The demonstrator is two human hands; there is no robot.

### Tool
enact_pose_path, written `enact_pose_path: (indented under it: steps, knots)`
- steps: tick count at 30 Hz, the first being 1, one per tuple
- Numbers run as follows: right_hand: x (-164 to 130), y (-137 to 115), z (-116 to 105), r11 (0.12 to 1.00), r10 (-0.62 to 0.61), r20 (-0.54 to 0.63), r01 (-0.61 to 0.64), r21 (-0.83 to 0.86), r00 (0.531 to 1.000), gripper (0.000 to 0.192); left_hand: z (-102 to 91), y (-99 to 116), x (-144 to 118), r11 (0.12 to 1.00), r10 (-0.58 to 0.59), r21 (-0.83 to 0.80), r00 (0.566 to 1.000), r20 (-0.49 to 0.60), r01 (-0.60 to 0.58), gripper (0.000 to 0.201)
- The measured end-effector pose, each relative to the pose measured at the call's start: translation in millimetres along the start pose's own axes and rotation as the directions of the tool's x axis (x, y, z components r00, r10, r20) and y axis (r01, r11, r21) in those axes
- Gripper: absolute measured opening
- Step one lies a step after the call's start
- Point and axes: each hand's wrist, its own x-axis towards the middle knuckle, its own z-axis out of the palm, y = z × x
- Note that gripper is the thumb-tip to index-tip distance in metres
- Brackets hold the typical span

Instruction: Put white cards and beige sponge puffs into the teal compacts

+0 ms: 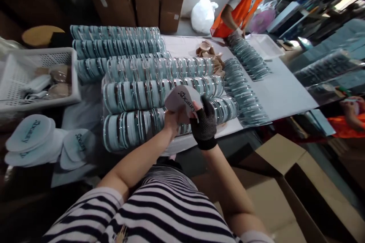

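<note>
Both hands meet at the centre of the view, and between them sits a round white pouch printed "Beauty". The left hand is bare and pinches the pouch's lower edge from seven o'clock; the right hand, in a black fingerless mesh glove, closes on the rim from four o'clock, pink-nailed fingertips lying over the face. So both hands are closed on the one pouch, held up off the bench, tilted face towards the camera, the lettering running from ten o'clock down to four.

Here is the relation that counts: directly behind the pouch, at twelve o'clock from the hands, lie the rows of teal-rimmed round compacts, stacked on edge, their long axis running nine to three across the bench. The nearest row passes just beneath the left hand, so that hand is closer to it.

Off at nine o'clock, well apart, a heap of the same printed pouches waits beside a white basket. At one o'clock a person in an orange vest works at fanned-out discs.
</note>
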Motion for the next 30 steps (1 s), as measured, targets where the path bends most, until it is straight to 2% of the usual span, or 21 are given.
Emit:
enact_pose_path:
  steps: [2, 3, 5, 6, 7, 9, 11, 13, 15, 17, 19, 25, 30]
  knots:
    - [-7, -6, 2, 0.996, 0.079, 0.014, -0.079, 0.031, 0.997, 0.042, -1.1, 3, -5, 0.999, -0.045, -0.015, 0.999, 0.006, 0.045, 0.01]
    - [-12, -5, 0, 0.986, 0.164, -0.031, -0.163, 0.032, 0.986, 0.042, -1.9, 5, -5, 0.998, -0.051, -0.023, 0.999, 0.01, 0.051, 0.01]
    - [-27, 0, -14, 0.944, 0.323, -0.203, -0.331, -0.006, 0.924, 0.044, -5.0, 14, -2, 0.998, -0.049, -0.04, 0.999, 0.007, 0.049, 0.012]
    - [-39, 3, -24, 0.926, 0.353, -0.266, -0.376, -0.042, 0.897, 0.046, -7.4, 21, 2, 0.998, -0.033, -0.057, 0.999, -0.005, 0.033, 0.014]
    - [-53, 6, -34, 0.917, 0.351, -0.281, -0.388, -0.087, 0.893, 0.046, -10.4, 28, 7, 0.997, -0.011, -0.079, 1.0, -0.027, 0.009, 0.017]
    - [-85, 7, -49, 0.919, 0.317, -0.169, -0.346, -0.187, 0.933, 0.044, -17.3, 41, 18, 0.989, 0.028, -0.14, 0.996, -0.086, -0.04, 0.024]
    - [-111, 1, -49, 0.924, 0.3, 0.056, -0.275, -0.266, 0.952, 0.039, -23.8, 50, 27, 0.982, 0.02, -0.184, 0.992, -0.125, -0.043, 0.03]
    - [-119, -11, -31, 0.914, 0.328, 0.245, -0.24, -0.329, 0.912, 0.033, -28.3, 52, 32, 0.982, -0.011, -0.188, 0.992, -0.125, -0.013, 0.032]
    - [-110, -24, -4, 0.883, 0.402, 0.353, -0.255, -0.395, 0.845, 0.032, -30.5, 50, 32, 0.985, -0.017, -0.173, 0.993, -0.114, -0.003, 0.032]
    - [-94, -33, 19, 0.852, 0.469, 0.403, -0.283, -0.44, 0.786, 0.037, -31.0, 47, 30, 0.987, -0.014, -0.161, 0.995, -0.101, -0.002, 0.033]
    - [-84, -36, 32, 0.842, 0.494, 0.427, -0.293, -0.454, 0.758, 0.037, -30.6, 47, 28, 0.988, -0.031, -0.152, 0.995, -0.092, 0.016, 0.032]
    - [-95, -24, 33, 0.835, 0.505, 0.359, -0.34, -0.432, 0.784, 0.03, -30.3, 49, 27, 0.986, -0.046, -0.165, 0.997, -0.058, 0.036, 0.031]
    - [-77, -17, 51, 0.869, 0.463, 0.44, -0.295, -0.398, 0.769, 0.033, -31.5, 46, 29, 0.984, -0.025, -0.179, 0.997, -0.074, 0.011, 0.034]
